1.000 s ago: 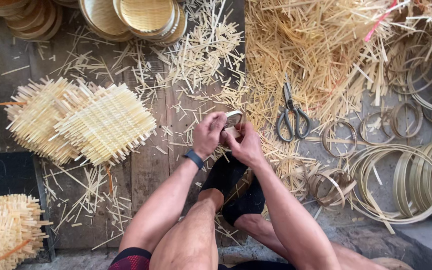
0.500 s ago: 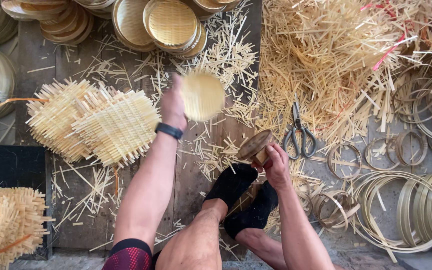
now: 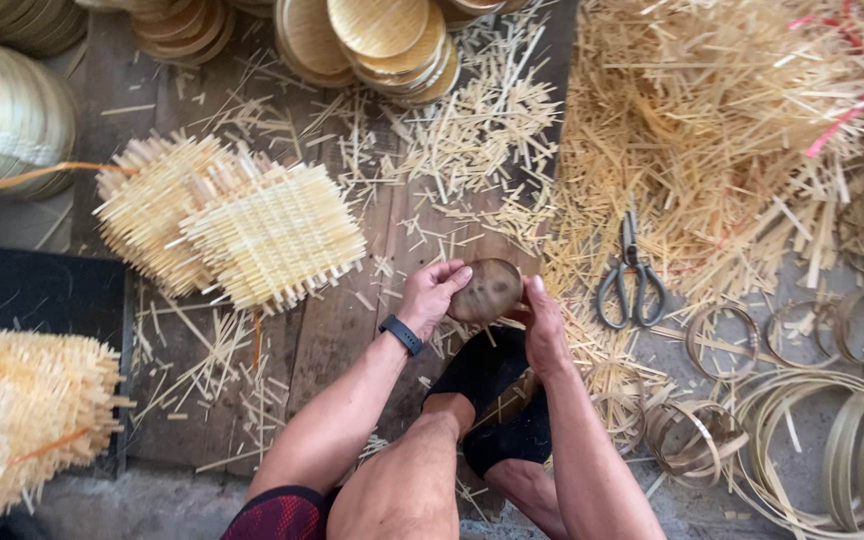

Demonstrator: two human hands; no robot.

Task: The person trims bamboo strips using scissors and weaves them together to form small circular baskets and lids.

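Far left: stack of round woven trays (image 3: 7,120) on edge, pale bamboo, with an orange strip across it. Below it, a bundle of woven squares (image 3: 22,420) tied with orange string, ends bristly.

Left of centre: two square woven mats (image 3: 242,225) lying overlapped on the plank floor (image 3: 342,330), loose strip ends sticking out all round; open plain weave, straw yellow.

Top centre: nested round woven discs (image 3: 382,35), finer weave, trimmed edges. Cut bamboo offcuts (image 3: 462,130) scattered below them.

Centre: left hand (image 3: 432,292), wrist with a dark watch band (image 3: 402,334), fingers curled round the left rim of a small round brown disc (image 3: 487,290). Right hand (image 3: 542,330) touches the disc's right and lower rim, thumb up along the edge. Both hands partly closed on the disc; it sits between them, just above the black-socked feet (image 3: 497,400). Disc looks smooth, dull, mottled brown, roughly circular so no clear long axis; its face is tilted toward the camera. Both hands equally near, left covering more of the rim.

Right of centre: scissors (image 3: 630,275) on the floor, grey metal, blades pointing away, near the right hand but apart.

Right: large heap of loose bamboo strips (image 3: 732,120); lower right, coiled bamboo hoops (image 3: 832,440), thin, flat, springy-looking.
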